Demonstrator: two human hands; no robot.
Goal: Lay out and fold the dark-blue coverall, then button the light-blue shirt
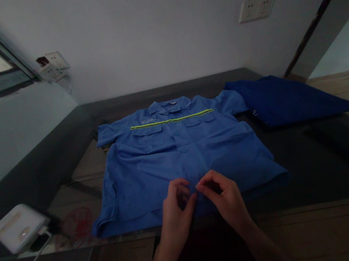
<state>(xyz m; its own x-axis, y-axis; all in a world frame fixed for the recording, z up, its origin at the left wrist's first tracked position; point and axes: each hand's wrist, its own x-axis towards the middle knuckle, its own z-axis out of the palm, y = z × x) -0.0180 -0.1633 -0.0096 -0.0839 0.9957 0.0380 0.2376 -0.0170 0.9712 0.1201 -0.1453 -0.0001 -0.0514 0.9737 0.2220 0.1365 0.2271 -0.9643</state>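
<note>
A blue short-sleeved work shirt (pixel 150 182) lies spread out front side up, its collar toward the wall. A yellow-green stripe crosses its chest above two flap pockets, and buttons run down the middle. At the lower part of the button front, my left hand (pixel 177 204) has its fingers curled with the thumb on the fabric. Close beside it, my right hand (pixel 222 194) pinches the same front edge between thumb and fingers. The fingertips almost meet, and whatever button lies between them is hidden.
Darker blue folded fabric (pixel 290 98) rests on the dark table (pixel 322 163) at the right. A white device (pixel 21 227) with a cable stands at the left. Wall sockets (pixel 257 8) sit on the back wall, with a plugged-in adapter (pixel 53 71) in the left corner.
</note>
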